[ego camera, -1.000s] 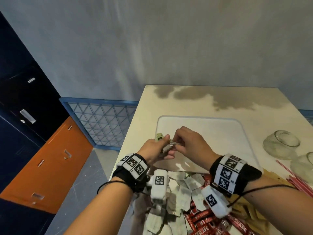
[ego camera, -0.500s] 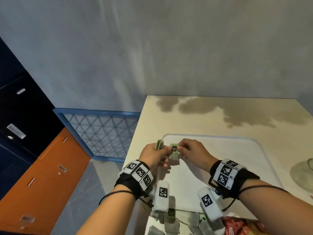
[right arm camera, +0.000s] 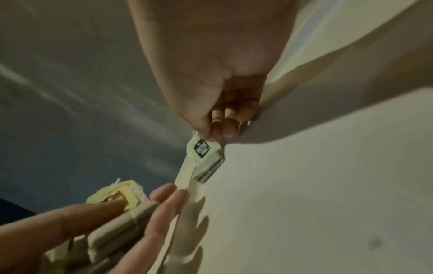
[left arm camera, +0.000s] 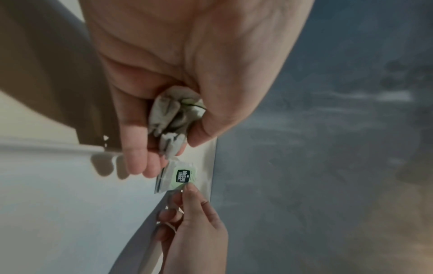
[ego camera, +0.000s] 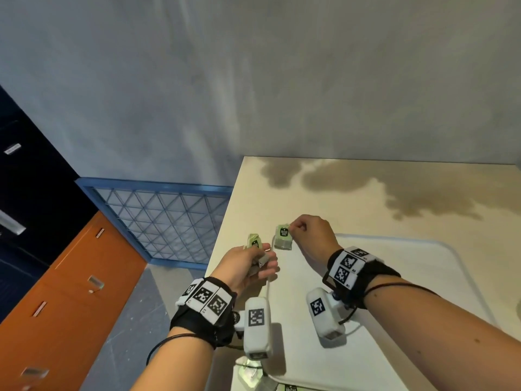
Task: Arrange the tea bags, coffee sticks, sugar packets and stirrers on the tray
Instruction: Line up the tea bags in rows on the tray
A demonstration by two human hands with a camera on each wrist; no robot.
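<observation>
My left hand [ego camera: 253,263] grips a small bunch of white tea bags [left arm camera: 173,118] with pale green tags, one tag [ego camera: 254,241] sticking up above the fingers. My right hand [ego camera: 307,235] pinches the top of a single tea bag [ego camera: 283,237] by its green tag with a black label [right arm camera: 202,148], holding it upright at the far left corner of the white tray [ego camera: 408,292]. In the right wrist view the bag's lower edge [right arm camera: 208,172] is at the tray surface. Both hands hover over the tray's left edge.
The tray lies on a cream table [ego camera: 366,193] with a brown stain at the back. More tea bags [ego camera: 251,373] lie near the tray's front left corner. Left of the table are a blue lattice frame [ego camera: 163,218] and orange drawers [ego camera: 70,292].
My right hand has drawn one tea bag away from the bunch and carried it to the tray's far left corner. The head view has tilted up, so the supply pile has dropped out of sight.
</observation>
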